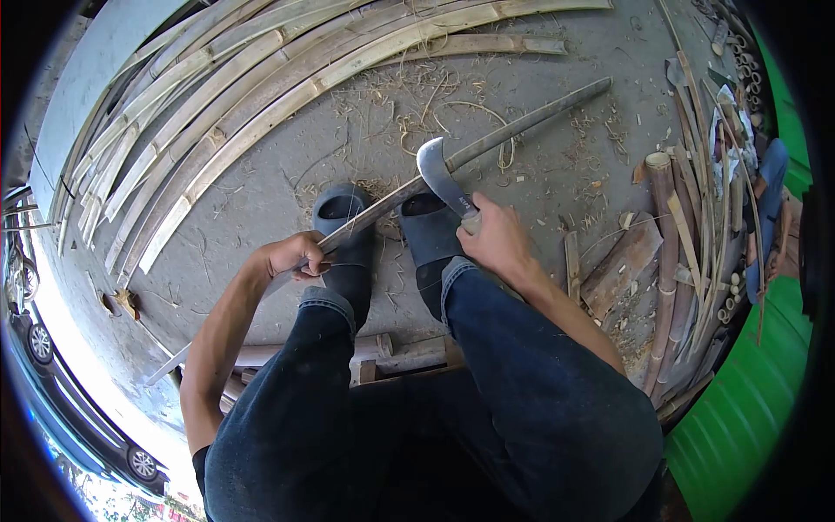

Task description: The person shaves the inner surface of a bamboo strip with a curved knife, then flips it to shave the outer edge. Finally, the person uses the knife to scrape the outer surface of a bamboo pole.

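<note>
My left hand point(296, 255) is closed around a long bamboo strip point(532, 119), which slants up to the right across my feet. My right hand point(502, 237) grips the handle of a billhook point(444, 183) with a curved, hooked blade. The blade lies against the strip, just beyond my right slipper point(428, 233). Thin shavings hang near the strip above my left slipper point(348, 209). The strip's lower end runs back past my left forearm, partly hidden by it.
Long split bamboo strips point(252, 104) lie fanned at the upper left. Shavings point(426, 100) litter the concrete floor. Bamboo poles point(665, 261) and offcuts are piled at the right, beside a green corrugated sheet point(739, 426). Another person's arm point(774, 230) shows at the far right.
</note>
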A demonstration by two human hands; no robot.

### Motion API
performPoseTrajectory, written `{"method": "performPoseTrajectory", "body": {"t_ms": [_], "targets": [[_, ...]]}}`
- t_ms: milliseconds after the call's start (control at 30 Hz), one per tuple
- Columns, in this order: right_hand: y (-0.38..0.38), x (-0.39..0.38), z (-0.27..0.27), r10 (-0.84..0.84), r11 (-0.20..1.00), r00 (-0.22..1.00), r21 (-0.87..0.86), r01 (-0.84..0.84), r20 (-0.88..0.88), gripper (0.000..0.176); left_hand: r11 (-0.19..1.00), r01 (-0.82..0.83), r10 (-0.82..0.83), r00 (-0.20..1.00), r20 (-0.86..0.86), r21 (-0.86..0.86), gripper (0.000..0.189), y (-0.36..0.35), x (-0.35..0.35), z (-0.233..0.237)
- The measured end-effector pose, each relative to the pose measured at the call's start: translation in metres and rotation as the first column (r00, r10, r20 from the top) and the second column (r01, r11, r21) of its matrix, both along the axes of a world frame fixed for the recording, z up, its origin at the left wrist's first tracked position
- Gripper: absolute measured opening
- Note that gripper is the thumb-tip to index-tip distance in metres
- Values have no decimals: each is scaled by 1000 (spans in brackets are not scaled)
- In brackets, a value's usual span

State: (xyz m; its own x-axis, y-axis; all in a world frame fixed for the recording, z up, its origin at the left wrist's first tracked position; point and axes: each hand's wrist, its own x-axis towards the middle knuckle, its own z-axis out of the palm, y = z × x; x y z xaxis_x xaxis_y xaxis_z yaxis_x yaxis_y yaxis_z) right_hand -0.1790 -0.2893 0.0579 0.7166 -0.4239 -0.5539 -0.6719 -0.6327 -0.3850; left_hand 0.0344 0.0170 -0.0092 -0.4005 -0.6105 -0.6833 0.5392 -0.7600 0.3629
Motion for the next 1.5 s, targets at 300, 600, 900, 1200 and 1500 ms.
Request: {"method": "performPoseTrajectory", "body": {"t_ms": [300, 600, 900, 1200, 1500], "targets": [[-2, -5, -11, 56, 993, 997, -103, -51, 49, 42, 998, -54, 56, 997, -52, 24, 22, 3, -7, -2], [-31, 10, -14, 44, 989, 999, -143, -42, 11, 38, 999, -47, 47, 986, -157, 6, 18, 3, -12, -1], [-48, 7, -50, -313, 924, 902, -125, 361, 297, 37, 995, -28, 66, 911, -408, 97, 17, 9, -19, -8], [-42, 2, -39, -332, 932, 919, -76, 354, 212, 40, 987, -33, 114, 830, -546, 156, 16, -7, -11, 0], [-49, -21, -13, -319, 881, 818, -168, 442, 479, 45, 990, 144, -111, 772, 626, -2, 39, -27, 11, 50]]}}
